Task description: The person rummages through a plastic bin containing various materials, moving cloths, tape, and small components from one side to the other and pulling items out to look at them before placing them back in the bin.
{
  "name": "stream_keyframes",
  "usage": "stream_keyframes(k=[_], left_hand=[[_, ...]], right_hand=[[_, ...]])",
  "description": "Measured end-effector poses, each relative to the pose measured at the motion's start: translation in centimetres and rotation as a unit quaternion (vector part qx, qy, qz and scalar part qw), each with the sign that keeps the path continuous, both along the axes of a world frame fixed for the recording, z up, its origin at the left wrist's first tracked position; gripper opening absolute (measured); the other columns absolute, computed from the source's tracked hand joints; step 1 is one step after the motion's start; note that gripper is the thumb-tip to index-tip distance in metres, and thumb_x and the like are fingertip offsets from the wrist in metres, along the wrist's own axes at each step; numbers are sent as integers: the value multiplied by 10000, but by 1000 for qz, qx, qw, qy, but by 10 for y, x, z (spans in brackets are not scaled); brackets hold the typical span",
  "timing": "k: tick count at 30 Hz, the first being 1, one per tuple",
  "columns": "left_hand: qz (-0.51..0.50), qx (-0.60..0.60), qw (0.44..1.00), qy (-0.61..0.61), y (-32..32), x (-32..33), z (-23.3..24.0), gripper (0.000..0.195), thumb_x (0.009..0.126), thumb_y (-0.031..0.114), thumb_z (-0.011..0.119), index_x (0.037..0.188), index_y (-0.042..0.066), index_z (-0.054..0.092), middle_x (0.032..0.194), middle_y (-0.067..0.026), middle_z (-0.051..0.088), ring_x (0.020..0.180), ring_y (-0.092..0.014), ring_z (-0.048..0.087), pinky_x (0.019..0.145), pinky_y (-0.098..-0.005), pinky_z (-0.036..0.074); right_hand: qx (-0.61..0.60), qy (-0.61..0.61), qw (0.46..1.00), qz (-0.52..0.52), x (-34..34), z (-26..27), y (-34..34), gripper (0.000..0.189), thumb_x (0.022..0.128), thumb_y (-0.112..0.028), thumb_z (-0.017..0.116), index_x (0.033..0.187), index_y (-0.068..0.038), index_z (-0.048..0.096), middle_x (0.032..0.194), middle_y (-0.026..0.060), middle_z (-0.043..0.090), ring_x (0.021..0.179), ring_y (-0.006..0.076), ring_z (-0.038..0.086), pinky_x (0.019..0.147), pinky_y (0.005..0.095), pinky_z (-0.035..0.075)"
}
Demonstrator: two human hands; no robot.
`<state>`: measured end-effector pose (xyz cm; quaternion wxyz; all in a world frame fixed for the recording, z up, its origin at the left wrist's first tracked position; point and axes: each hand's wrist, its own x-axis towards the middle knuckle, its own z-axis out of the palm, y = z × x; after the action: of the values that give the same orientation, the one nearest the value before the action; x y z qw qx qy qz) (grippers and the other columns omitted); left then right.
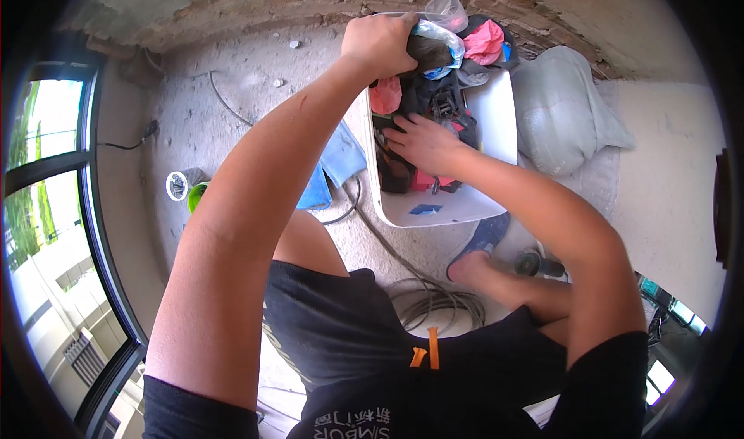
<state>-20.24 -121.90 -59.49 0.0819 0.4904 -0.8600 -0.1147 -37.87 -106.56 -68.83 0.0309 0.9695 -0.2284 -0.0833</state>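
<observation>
A white plastic bin [491, 110] stands on the floor in front of me, tilted in view and holding mixed items. At its far left corner my left hand [381, 44] is curled around a dark bundle [430, 53], with a blue-and-white plastic bag [444, 32] beside it. My right hand [427, 142] reaches inside the bin, its fingers apart over black and red items, and I see nothing held in it. Pink plastic [385, 95] lies just below my left hand. A black tool-like part [444, 102] sits beyond the right hand; its kind is unclear.
A clear plastic cup [446, 13] and a pink bag [484, 42] top the pile. Right of the bin sits a stuffed grey-green sack [555, 113]. An angle grinder [537, 263], coiled cable [442, 308], blue sheets [343, 154] and a green container [197, 196] lie around.
</observation>
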Motion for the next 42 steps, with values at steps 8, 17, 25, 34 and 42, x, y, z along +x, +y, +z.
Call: stream_keyframes(k=[8,17,25,34,42], left_hand=[[-2,-30,1000,-1,0,11,-11,783,771,498,898,1482,244,691,1137,-132,835,1044,-356,806,892,-487,650],[-9,-35,999,2,0,12,-11,759,783,508,896,1466,246,694,1099,-134,839,1030,-353,809,884,-486,648],[-26,-40,999,23,-3,13,-15,797,788,500,874,1515,252,659,1106,-182,828,1031,-393,800,910,-512,637],[-26,-46,998,16,-5,10,-18,861,812,544,867,1574,244,599,1153,-204,821,1060,-413,790,930,-521,621],[-24,-27,999,-9,-3,11,-12,867,823,568,860,1578,236,593,1126,-203,825,1061,-413,791,945,-515,619]], right_hand=[[27,-2,998,60,-25,25,-32,164,900,-201,692,1060,-190,727,1230,2,705,1284,234,603,1046,372,464],[42,-7,995,94,-54,53,-46,149,937,-189,645,1075,-184,701,1126,13,680,1219,172,621,952,354,451],[-4,30,996,84,-50,57,-25,128,879,-212,683,955,-145,760,1179,31,720,1306,248,601,1086,401,445],[139,144,952,-230,57,-12,-2,218,942,-229,739,1076,-131,880,1117,72,860,1035,277,822,769,424,627],[154,158,946,-236,38,-63,-17,239,984,-206,711,1137,-171,891,1151,63,858,1054,260,819,842,404,636]])
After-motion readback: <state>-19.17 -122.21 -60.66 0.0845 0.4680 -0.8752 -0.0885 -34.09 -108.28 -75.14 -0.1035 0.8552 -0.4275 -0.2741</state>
